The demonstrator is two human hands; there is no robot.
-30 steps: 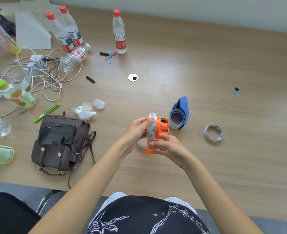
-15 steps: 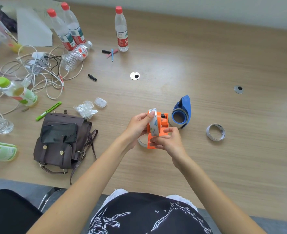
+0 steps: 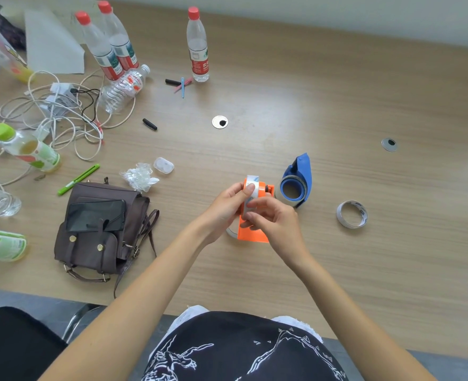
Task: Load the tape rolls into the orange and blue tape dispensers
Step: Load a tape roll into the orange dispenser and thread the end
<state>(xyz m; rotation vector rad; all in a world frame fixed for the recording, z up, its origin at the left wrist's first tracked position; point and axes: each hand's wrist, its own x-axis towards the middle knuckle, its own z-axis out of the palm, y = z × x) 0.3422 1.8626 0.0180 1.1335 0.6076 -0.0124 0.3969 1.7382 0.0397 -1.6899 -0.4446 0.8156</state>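
Note:
Both hands work on the orange tape dispenser (image 3: 254, 233), which stands on the wooden table (image 3: 337, 92) in front of me. My left hand (image 3: 227, 207) grips its left side, thumb pressed on the clear tape roll (image 3: 252, 179) set in the dispenser. My right hand (image 3: 275, 221) curls over the front of the dispenser and pinches at the roll. Just to the right lies the blue tape dispenser (image 3: 298, 180) with a roll inside it. A loose tape ring (image 3: 351, 214) lies further right.
A brown bag (image 3: 100, 235) with a phone (image 3: 95, 215) on it sits left of my hands. Water bottles (image 3: 198, 48), cables (image 3: 62, 116), a green pen (image 3: 77, 179), crumpled plastic (image 3: 139, 176) and a small case (image 3: 163, 165) crowd the left. Two round grommets (image 3: 219, 122) sit in the tabletop.
My right hand has shifted up over the front of the orange dispenser onto the roll. The left hand keeps its grip. The camera view moved slightly.

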